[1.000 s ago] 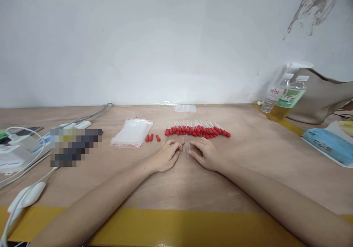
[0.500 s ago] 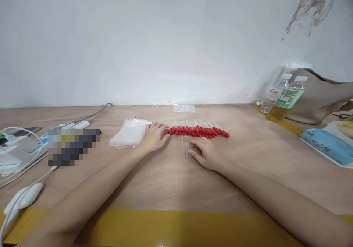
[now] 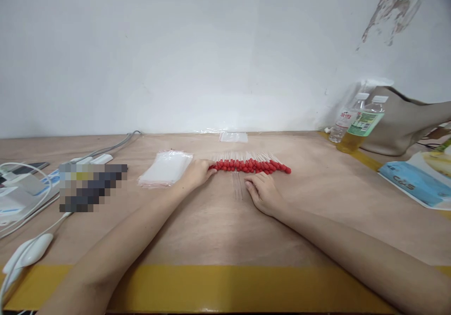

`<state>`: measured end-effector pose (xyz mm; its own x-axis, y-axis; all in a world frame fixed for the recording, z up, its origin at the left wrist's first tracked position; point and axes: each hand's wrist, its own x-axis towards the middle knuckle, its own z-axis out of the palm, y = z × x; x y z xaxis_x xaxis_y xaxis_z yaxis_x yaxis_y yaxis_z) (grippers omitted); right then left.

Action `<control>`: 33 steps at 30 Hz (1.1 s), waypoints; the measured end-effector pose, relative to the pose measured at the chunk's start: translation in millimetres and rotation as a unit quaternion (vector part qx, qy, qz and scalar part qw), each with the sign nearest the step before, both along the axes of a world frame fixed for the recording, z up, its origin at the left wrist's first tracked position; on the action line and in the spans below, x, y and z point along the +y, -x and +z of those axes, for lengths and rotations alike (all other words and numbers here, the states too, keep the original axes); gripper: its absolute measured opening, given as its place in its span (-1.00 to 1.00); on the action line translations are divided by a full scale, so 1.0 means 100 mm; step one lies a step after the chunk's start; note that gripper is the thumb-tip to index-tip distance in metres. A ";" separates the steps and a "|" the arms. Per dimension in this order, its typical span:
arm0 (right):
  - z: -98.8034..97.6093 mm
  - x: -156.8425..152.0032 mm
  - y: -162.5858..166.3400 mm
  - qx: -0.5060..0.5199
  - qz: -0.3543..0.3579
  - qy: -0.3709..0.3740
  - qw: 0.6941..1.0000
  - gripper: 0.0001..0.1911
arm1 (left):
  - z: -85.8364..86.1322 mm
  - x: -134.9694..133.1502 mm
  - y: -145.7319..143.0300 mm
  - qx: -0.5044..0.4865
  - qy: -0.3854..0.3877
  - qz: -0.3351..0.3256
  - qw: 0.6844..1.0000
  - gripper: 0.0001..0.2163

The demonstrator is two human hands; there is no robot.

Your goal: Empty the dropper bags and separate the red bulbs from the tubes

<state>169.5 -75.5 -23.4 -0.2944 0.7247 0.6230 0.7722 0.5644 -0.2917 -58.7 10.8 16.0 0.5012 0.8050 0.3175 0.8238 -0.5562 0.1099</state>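
Observation:
A row of red-tipped sticks [image 3: 252, 165] lies across the middle of the table, pale shafts pointing toward the wall. At the row's left end is my left hand [image 3: 199, 173], its thumb and fingers closing around the endmost red tips; the fingertips are partly hidden. Several thin, clear-looking sticks [image 3: 237, 186] lie side by side in front of the row. Just right of them rests my right hand [image 3: 264, 193], fingers curled in and thumb close to the index finger, with nothing visible in it. A stack of clear plastic bags [image 3: 165, 167] lies left of my left hand.
Another clear bag [image 3: 233, 137] lies near the wall. To the right stand two bottles [image 3: 364, 123], a grey-brown bag [image 3: 398, 122] and a blue tissue pack [image 3: 414, 181]. Chargers, cables and a power strip [image 3: 52, 179] crowd the left, with a white mouse-shaped object [image 3: 37, 249].
My left hand has shifted toward the row's left end, its fingers curling in by the tips. My right hand has drawn slightly right, away from the thin sticks, fingers more curled.

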 end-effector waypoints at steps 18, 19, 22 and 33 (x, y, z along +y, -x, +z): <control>0.03 0.02 -0.04 0.054 -0.060 -0.087 0.993 -0.47 | -0.22 -0.45 0.00 -0.414 0.012 -0.090 0.906 -0.78; 0.03 0.02 -0.04 0.035 -0.057 -0.095 0.993 -0.46 | -0.25 -0.50 -0.02 -0.404 0.031 -0.123 0.906 -0.78; 0.03 0.01 -0.05 -0.023 -0.021 -0.100 0.995 -0.57 | -0.35 -0.58 -0.09 -0.393 0.071 -0.182 0.899 -0.78; 0.04 0.01 -0.03 -0.073 0.036 -0.082 0.993 -0.78 | -0.28 -0.65 -0.12 -0.247 -0.069 -0.209 0.944 -0.70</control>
